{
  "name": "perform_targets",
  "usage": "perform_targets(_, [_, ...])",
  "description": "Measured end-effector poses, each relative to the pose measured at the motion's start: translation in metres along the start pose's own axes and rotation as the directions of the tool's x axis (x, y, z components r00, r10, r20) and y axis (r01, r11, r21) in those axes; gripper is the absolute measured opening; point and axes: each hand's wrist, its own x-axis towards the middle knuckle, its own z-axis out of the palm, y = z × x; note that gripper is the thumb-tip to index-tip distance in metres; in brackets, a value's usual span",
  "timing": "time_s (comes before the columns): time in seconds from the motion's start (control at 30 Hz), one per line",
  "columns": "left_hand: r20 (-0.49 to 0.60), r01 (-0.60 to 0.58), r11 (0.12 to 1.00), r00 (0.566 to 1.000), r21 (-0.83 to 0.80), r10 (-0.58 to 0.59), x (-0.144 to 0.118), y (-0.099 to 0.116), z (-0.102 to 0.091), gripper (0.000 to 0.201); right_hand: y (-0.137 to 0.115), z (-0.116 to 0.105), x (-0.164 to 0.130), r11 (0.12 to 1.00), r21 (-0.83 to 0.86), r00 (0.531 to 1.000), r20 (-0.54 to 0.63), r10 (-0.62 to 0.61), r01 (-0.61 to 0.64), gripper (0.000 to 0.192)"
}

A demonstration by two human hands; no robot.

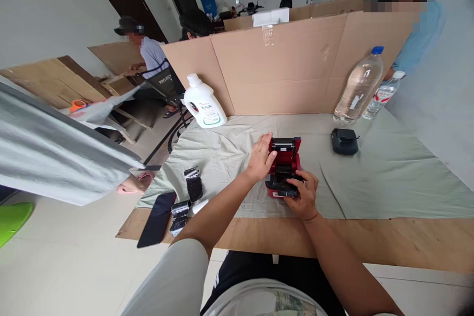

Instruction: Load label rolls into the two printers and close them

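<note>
A small red printer (pixel 285 162) with its black lid flipped up sits on a pale green cloth (pixel 388 173) in front of me. My left hand (pixel 261 157) rests against the printer's left side, fingers spread on the open lid's edge. My right hand (pixel 304 196) grips the printer's near front edge, thumb over the black front part. The open inner bay shows red; I cannot tell whether a roll is inside.
Left of the printer lie black rolls (pixel 193 183), a white roll (pixel 200 206) and a dark phone (pixel 157 218). A black device (pixel 344 141), two water bottles (pixel 359 86) and a white jug (pixel 203 102) stand before a cardboard wall (pixel 289 66). Other people sit beyond.
</note>
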Motion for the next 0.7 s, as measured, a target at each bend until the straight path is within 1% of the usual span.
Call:
perform_targets(0.03, [0.01,-0.024,1.0,1.0,-0.013,0.024,-0.002,-0.001,0.001,0.059,-0.001,0.0,0.0,1.0,-0.006,1.0,-0.004,-0.004,0.004,0.025])
perform_targets(0.1, [-0.01,-0.051,0.998,0.999,-0.037,0.05,-0.01,0.0,0.002,0.061,-0.002,-0.001,0.001,1.0,-0.019,1.0,-0.016,-0.016,0.015,0.027])
perform_targets(0.17, [-0.043,-0.073,0.996,0.997,-0.05,0.071,-0.022,0.004,0.001,0.061,-0.003,-0.002,0.002,0.999,-0.04,0.999,-0.028,-0.033,0.032,0.029])
perform_targets(0.23, [-0.04,-0.091,0.995,0.995,-0.048,0.089,-0.037,0.009,-0.001,0.062,-0.003,-0.002,0.003,0.997,-0.062,0.998,-0.032,-0.05,0.048,0.031])
perform_targets(0.37, [-0.011,-0.086,0.996,0.996,-0.023,0.085,-0.061,0.015,0.0,0.062,-0.004,-0.001,0.002,0.995,-0.08,0.998,-0.008,-0.058,0.057,0.033])
perform_targets(0.43, [-0.006,-0.076,0.997,0.997,-0.01,0.076,-0.07,0.014,0.004,0.061,-0.002,0.0,0.002,0.995,-0.081,0.999,0.004,-0.05,0.05,0.039])
perform_targets(0.57, [0.014,-0.071,0.996,0.997,0.057,0.071,-0.082,0.011,0.012,0.061,0.001,0.003,0.0,0.998,-0.056,0.999,0.011,-0.036,0.037,0.056])
perform_targets(0.7, [0.014,-0.08,0.987,0.997,0.136,0.079,-0.087,0.011,0.019,0.061,0.003,0.005,-0.001,0.996,-0.075,0.999,0.017,-0.05,0.051,0.061])
